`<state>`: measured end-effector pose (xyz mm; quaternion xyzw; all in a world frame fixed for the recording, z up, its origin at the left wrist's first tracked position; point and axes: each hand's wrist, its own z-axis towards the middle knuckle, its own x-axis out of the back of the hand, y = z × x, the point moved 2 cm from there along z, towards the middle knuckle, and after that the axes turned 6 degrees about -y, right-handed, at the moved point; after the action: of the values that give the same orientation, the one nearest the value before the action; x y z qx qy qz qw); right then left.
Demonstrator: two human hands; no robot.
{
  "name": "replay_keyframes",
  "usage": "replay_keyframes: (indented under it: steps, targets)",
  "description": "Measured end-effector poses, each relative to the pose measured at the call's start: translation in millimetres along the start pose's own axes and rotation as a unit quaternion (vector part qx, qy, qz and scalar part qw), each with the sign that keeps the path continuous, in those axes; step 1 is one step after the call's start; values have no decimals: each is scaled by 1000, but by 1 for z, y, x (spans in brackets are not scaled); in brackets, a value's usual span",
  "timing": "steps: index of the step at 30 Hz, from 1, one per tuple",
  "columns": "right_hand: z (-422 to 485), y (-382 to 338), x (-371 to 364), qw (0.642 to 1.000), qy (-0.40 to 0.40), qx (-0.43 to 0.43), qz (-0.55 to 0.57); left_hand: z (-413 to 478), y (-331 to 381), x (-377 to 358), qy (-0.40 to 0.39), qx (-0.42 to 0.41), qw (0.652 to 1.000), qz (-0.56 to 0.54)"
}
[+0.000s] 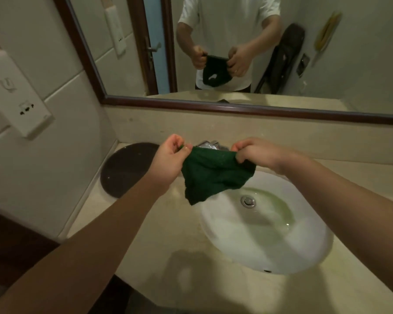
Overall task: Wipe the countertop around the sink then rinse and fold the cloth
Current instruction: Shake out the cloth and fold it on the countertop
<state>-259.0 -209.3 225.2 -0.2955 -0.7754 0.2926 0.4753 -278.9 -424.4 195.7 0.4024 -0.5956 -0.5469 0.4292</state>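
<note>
Both hands are holding a dark green cloth (216, 173) in the air above the back-left rim of the sink (304, 252), each one pinching an upper corner. The left hand (170, 159) is gripping its corner between thumb and curled fingers; the right hand (253, 152) is doing the same at the opposite corner, so the top edge is stretching between them. The rest of the cloth is hanging in loose folds, its lowest point dangling over the sink's left edge without touching it. The tap (210, 145) is showing just behind the top edge of the cloth, partly hidden by it. Greenish water is lying in the bowl around the drain (248, 201). The counter (159, 234) is surrounding the sink, and a dark round disc (125, 168) is lying flat at its back-left corner, against the wall. On the left wall a socket plate (21, 98) is sitting above the counter. The mirror (236, 53) along the counter's back edge is reflecting the two hands and the hanging cloth.
</note>
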Motion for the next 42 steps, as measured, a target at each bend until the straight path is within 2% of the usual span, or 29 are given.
replay_keyframes:
  steps: [4, 6, 9, 10, 12, 14, 15, 16, 17, 19, 20, 22, 25, 27, 31, 36, 39, 40, 42]
  targets:
    - [-1, -15, -3, 995, 80, 33, 40, -2, 18, 17, -52, 21, 998, 13]
    - [-3, -23, -7, 990, 117, 59, 58, 1, 23, 28, -130, 43, 985, 108]
    - [-5, -35, -9, 985, 138, 92, 52, 3, 29, 32, -236, 64, 936, 254]
    - [-6, -40, -11, 987, 132, 95, 14, 5, 30, 32, -241, 58, 931, 269]
    - [-5, -45, -11, 977, 119, 69, -162, 6, 35, 31, -232, 31, 944, 231]
    - [-3, -50, -10, 922, 135, 35, -362, 8, 38, 31, -214, 0, 964, 156]
    - [-4, -54, -9, 903, 150, 48, -400, 8, 41, 30, -201, -16, 971, 128]
    - [-4, -59, -8, 899, 160, 79, -400, 8, 44, 30, -188, -34, 975, 114]
    - [-6, -65, -6, 910, 165, 108, -365, 9, 46, 29, -178, -51, 977, 107]
    - [-10, -75, 0, 948, 182, 136, -224, 13, 49, 28, -181, -65, 975, 108]
    - [-11, -79, 3, 954, 197, 148, -169, 13, 53, 26, -195, -62, 972, 114]
    - [-15, -84, 6, 951, 212, 187, -125, 14, 62, 21, -229, -63, 961, 142]
    - [-16, -90, 2, 949, 198, 241, -45, 18, 82, 11, -211, -114, 954, 181]
    - [-16, -91, 6, 936, 238, 260, 9, 20, 91, 9, -207, -124, 951, 194]
    - [-19, -84, 22, 914, 280, 250, 153, 19, 78, 19, -215, -65, 915, 335]
    - [-21, -72, 25, 912, 321, 205, 153, 15, 56, 32, -191, 11, 924, 332]
    - [-21, -71, 22, 939, 261, 208, 88, 18, 53, 34, -203, 49, 916, 343]
    - [-22, -73, 23, 938, 255, 215, 100, 19, 51, 34, -217, 66, 911, 344]
    - [-24, -77, 33, 912, 288, 224, 190, 19, 45, 34, -243, 87, 896, 361]
